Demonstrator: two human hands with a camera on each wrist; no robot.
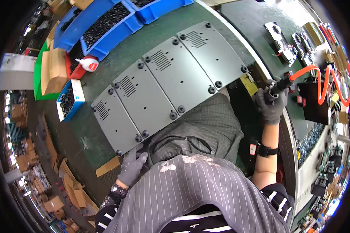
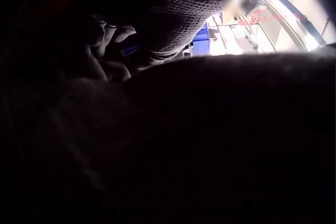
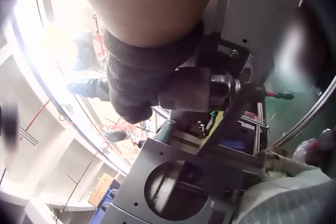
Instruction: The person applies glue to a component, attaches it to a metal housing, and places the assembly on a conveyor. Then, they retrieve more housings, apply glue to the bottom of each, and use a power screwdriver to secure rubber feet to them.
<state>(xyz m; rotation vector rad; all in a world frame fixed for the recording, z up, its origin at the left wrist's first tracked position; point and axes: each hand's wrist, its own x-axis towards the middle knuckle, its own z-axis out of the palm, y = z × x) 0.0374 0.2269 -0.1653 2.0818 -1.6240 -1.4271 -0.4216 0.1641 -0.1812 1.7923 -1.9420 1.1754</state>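
Note:
Four grey metal panels (image 1: 175, 75) lie side by side on the green bench, with slots and black round feet (image 1: 173, 115) on them. My right hand (image 1: 271, 103), in a dark glove, grips a dark powered driver (image 1: 278, 86) beyond the panels' right end; in the right wrist view my hand (image 3: 131, 85) wraps round the driver (image 3: 184, 90), its bit (image 3: 281, 96) pointing away. My gloved left hand (image 1: 132, 167) is by the panels' lower left corner, fingers relaxed and holding nothing visible. The left wrist view is mostly dark.
Blue bins (image 1: 109, 29) of black parts stand at the back left, near a white bottle (image 1: 88, 64) and a small box (image 1: 70, 101) of black rings. An orange coiled hose (image 1: 319, 73) runs right from the driver. Metal assemblies (image 1: 280, 42) lie on the right bench.

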